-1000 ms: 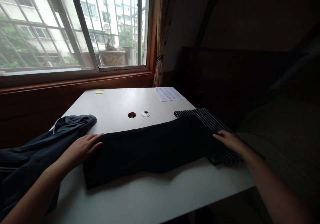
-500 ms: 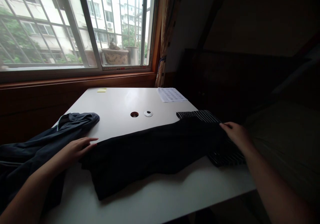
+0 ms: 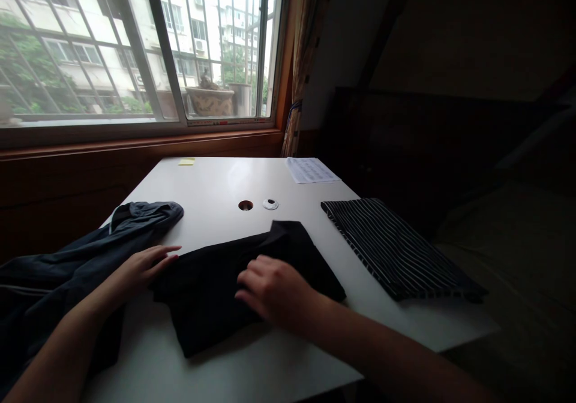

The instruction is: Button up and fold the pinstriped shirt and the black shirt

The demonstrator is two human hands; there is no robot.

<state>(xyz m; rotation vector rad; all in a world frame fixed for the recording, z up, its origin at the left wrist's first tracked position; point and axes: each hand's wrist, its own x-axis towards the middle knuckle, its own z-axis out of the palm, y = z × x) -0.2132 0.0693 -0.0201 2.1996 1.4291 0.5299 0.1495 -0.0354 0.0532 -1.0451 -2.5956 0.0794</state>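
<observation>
Black trousers (image 3: 216, 283) lie across the white table (image 3: 216, 181) in front of me, their right part doubled back over the left. My left hand (image 3: 146, 264) rests at their upper left corner, fingers stretched out and slightly apart. Over the middle of the trousers is my right hand (image 3: 270, 286), its fingers curled in on the doubled-over end; the fingertips are partly hidden. A dark grey-blue garment (image 3: 135, 226) with a pale trim lies crumpled at the left, partly behind my left forearm. To the right, a black-and-white striped garment (image 3: 387, 247) lies flat and folded.
Printed sheets (image 3: 310, 170) lie at the table's back right and a yellow note (image 3: 186, 162) at its back left. A cable hole (image 3: 245, 205) and its white round cover (image 3: 270, 204) are mid-table. Beyond stands a barred window (image 3: 211, 49) with a curtain (image 3: 299, 61).
My right hand has carried the right end of the trousers leftward over the rest, uncovering the striped garment. My left hand has stayed at the corner.
</observation>
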